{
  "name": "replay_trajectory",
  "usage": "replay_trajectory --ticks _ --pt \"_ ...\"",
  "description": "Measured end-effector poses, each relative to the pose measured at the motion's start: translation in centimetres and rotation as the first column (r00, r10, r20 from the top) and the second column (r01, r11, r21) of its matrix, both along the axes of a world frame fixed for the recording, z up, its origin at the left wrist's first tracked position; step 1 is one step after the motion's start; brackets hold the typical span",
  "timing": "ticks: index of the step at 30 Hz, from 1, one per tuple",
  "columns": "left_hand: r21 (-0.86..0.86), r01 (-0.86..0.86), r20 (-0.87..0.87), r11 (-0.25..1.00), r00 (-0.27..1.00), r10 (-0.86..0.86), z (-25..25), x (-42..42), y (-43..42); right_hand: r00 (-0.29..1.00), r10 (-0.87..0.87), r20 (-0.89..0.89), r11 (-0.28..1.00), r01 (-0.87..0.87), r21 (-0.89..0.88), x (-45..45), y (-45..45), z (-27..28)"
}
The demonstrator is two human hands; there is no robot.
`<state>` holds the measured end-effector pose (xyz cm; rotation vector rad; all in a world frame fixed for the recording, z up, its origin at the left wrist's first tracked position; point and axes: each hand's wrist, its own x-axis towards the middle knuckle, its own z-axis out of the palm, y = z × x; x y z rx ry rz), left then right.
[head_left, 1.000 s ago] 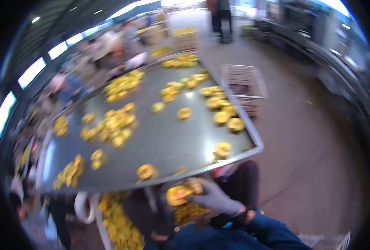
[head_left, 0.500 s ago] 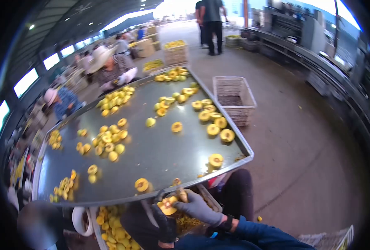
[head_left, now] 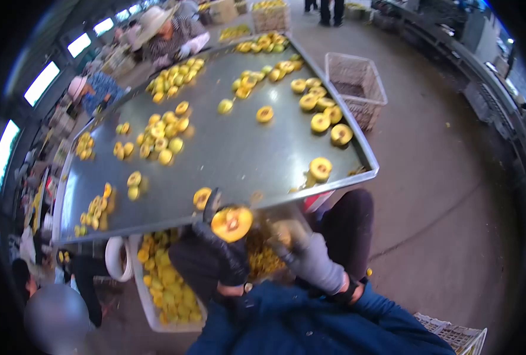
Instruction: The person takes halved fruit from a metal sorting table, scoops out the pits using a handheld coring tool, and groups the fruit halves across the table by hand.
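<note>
My left hand point(head_left: 224, 245), in a black glove, grips a halved yellow fruit point(head_left: 232, 224) with its cut face and brown core showing, just over the near edge of the metal table point(head_left: 215, 160). To its right, my right hand point(head_left: 310, 254) wears a grey glove and is smeared by motion. Its fingers are closed round a blurred tan object that I cannot make out. Below and between the hands lies a container of small yellow scraps point(head_left: 266, 260). Another fruit half point(head_left: 202, 198) rests on the table edge beside the left hand.
Fruit halves point(head_left: 159, 136) lie in groups on the table. A white crate of yellow fruit point(head_left: 171, 290) stands below left, an empty crate point(head_left: 351, 80) beyond the right edge. People point(head_left: 171, 38) work across the table. Another crate point(head_left: 452, 334) is at bottom right.
The view has tilted downward. My left hand has lifted the fruit half higher, its cut face now towards the camera. My right hand has moved apart from it to the right.
</note>
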<state>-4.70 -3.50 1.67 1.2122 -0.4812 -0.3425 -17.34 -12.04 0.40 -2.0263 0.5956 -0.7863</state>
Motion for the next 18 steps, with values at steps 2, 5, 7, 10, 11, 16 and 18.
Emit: replay_trajectory --ticks 2,5,7,10,11,16,18 --pt "0.002 -0.039 0.023 0.999 0.999 0.039 1.2 -0.1 -0.6 0.999 0.038 0.029 0.996 -0.036 -0.08 0.4 0.7 0.3" --pt "-0.035 -0.002 -0.01 0.999 1.0 0.002 -0.1 0.3 -0.5 0.995 0.082 0.051 0.988 -0.074 -0.134 0.7 1.5 0.4" --pt "0.02 0.009 -0.002 1.0 1.0 -0.009 -0.2 0.2 -0.1 0.991 0.125 0.04 0.975 -0.115 -0.192 1.0 1.8 0.4" --pt "-0.012 0.046 -0.007 0.999 0.999 -0.046 1.8 -0.6 -0.1 0.993 0.09 0.08 0.985 -0.077 -0.152 1.8 2.4 0.0" --pt "-0.133 0.042 -0.001 0.99 0.999 -0.043 0.6 0.0 -0.6 0.994 0.089 0.059 0.987 -0.08 -0.136 2.0 2.6 0.0" --pt "0.034 -0.137 0.175 0.99 0.976 0.129 0.3 -0.8 -0.5 0.996 0.069 -0.059 0.976 -0.08 -0.205 3.0 3.0 -0.9" --pt "0.0 -0.176 0.199 0.984 0.965 0.173 0.7 -1.1 -1.5 0.981 0.092 -0.173 0.963 -0.132 -0.236 3.1 3.1 -1.3"
